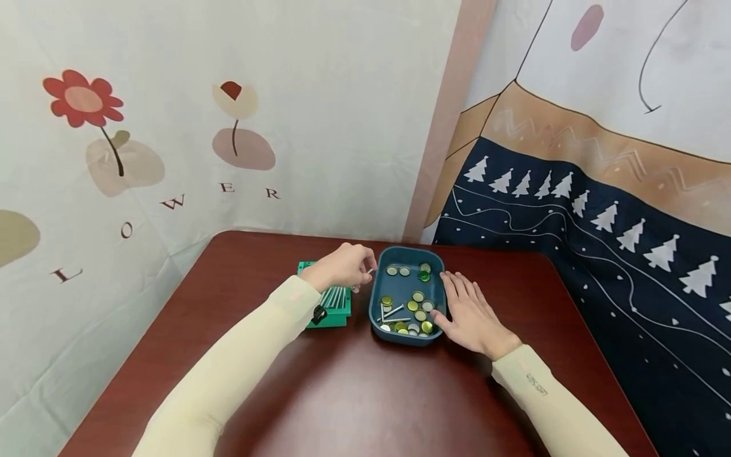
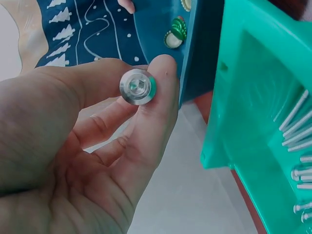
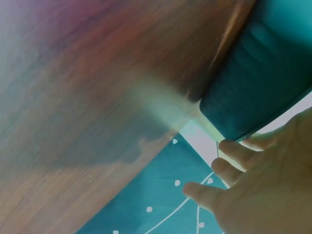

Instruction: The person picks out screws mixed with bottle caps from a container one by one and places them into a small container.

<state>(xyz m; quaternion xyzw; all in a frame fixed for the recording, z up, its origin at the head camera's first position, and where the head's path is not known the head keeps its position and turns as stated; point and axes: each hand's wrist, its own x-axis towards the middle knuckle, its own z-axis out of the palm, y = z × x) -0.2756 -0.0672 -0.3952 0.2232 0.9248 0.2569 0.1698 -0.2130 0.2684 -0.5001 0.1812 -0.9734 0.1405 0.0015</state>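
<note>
My left hand is between the green bin and the dark blue tray. Pinched between its thumb and index finger is a silver screw, whose round socket head faces the left wrist camera. Several long silver screws lie in the green bin. Inside the blue tray are loose screws and several bottle caps, gold, green and silver. With fingers extended, my right hand rests against the tray's right side, the thumb at its rim.
Both containers stand on a reddish-brown table, toward its far edge. Behind it hangs a pale curtain with printed flowers, and to the right a dark blue cloth with white trees.
</note>
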